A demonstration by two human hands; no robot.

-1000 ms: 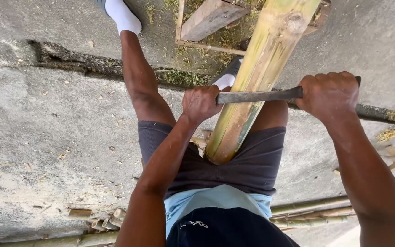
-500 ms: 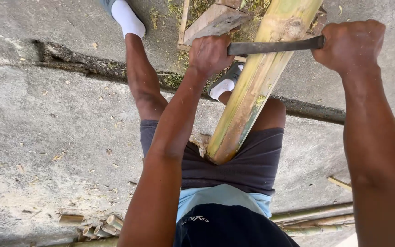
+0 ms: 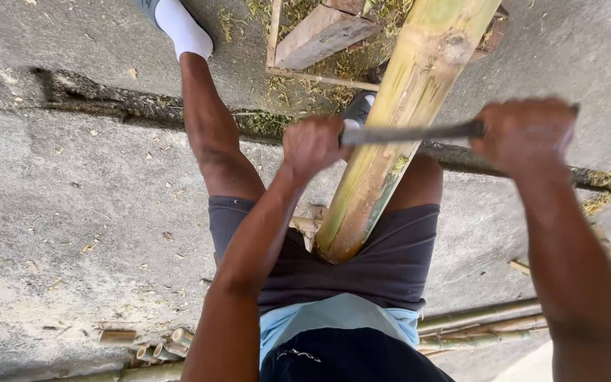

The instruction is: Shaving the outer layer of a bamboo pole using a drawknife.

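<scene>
Bamboo fills the middle of the head view: a thick yellow-green bamboo pole (image 3: 397, 134) slants from the top edge, where it is cut off, down to the lap of a seated person in dark grey shorts (image 3: 383, 262), its lower end resting against the shorts between the thighs. A long, narrow grey metal blade (image 3: 411, 132) lies crosswise on the pole, touching its upper face. The left hand (image 3: 314, 145) is curled into a tight fist around one end of the blade, and the right hand (image 3: 528, 131) is clenched around the other end, hiding whatever handle is there; both hands are slightly blurred. The person's bare left leg stretches over grey concrete ground (image 3: 72, 212) to a white sock (image 3: 182, 28), the foot cut off at the top. The other foot is mostly hidden behind the pole. Short cut bamboo pieces (image 3: 157, 345) lie at lower left, thin bamboo strips (image 3: 475, 325) at lower right.
</scene>
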